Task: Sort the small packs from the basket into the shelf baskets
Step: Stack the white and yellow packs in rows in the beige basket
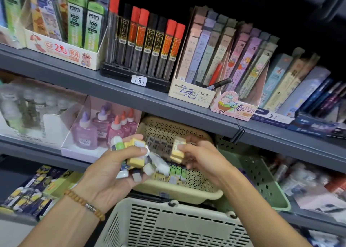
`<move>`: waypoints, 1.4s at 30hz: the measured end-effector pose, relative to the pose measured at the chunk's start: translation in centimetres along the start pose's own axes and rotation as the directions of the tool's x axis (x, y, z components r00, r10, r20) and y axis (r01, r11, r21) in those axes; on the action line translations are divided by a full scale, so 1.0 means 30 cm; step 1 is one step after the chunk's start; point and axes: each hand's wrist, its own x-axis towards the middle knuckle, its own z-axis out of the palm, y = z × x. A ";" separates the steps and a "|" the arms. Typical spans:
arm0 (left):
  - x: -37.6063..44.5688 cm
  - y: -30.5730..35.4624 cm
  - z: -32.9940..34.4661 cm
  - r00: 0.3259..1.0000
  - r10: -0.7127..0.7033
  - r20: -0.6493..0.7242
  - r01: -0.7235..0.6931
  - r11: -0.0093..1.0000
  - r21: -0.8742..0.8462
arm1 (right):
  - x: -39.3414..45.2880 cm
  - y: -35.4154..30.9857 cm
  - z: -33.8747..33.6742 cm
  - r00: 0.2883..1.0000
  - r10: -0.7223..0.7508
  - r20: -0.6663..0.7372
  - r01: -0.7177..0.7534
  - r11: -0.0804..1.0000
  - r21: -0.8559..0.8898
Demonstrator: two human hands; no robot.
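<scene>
My left hand [110,170] grips a bunch of small packs [138,158], yellow, white and green ones, held palm-up in front of the shelf. My right hand [202,160] pinches a small stack of yellow packs [177,147] above the cream shelf basket [179,192]. That perforated basket holds rows of small packs, green and yellow at the front, grey ones behind. A green shelf basket [262,179] stands to its right. The white slotted carrying basket [168,226] sits below my hands at the bottom of the view.
A box of purple and pink glue bottles [104,130] stands left of the cream basket. The shelf above carries pencil-lead tubes [146,40] and boxes of lead packs [209,59]. Blue and yellow packs [31,192] lie on the lower left shelf.
</scene>
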 end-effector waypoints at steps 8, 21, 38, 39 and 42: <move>0.016 -0.020 -0.006 0.998 0.015 0.057 -0.016 1.000 0.009 | 0.056 0.077 -0.046 0.960 0.278 0.010 -0.227 0.804 -0.549; 0.021 -0.027 -0.003 0.995 0.048 0.087 -0.056 0.995 0.087 | 0.068 0.109 -0.059 0.958 0.287 0.017 -0.235 0.817 -0.527; 0.014 -0.007 -0.012 0.988 0.118 0.103 -0.123 0.991 0.046 | 0.056 0.072 -0.023 0.962 0.269 0.040 -0.085 0.437 -0.896; 0.014 -0.007 -0.011 0.988 0.118 0.103 -0.123 0.991 0.044 | 0.056 0.070 -0.026 0.965 0.257 0.049 -0.068 0.430 -0.900; 0.012 -0.005 -0.009 0.988 0.118 0.101 -0.122 0.992 0.036 | 0.053 0.063 -0.036 0.954 0.288 0.086 -0.057 0.454 -0.889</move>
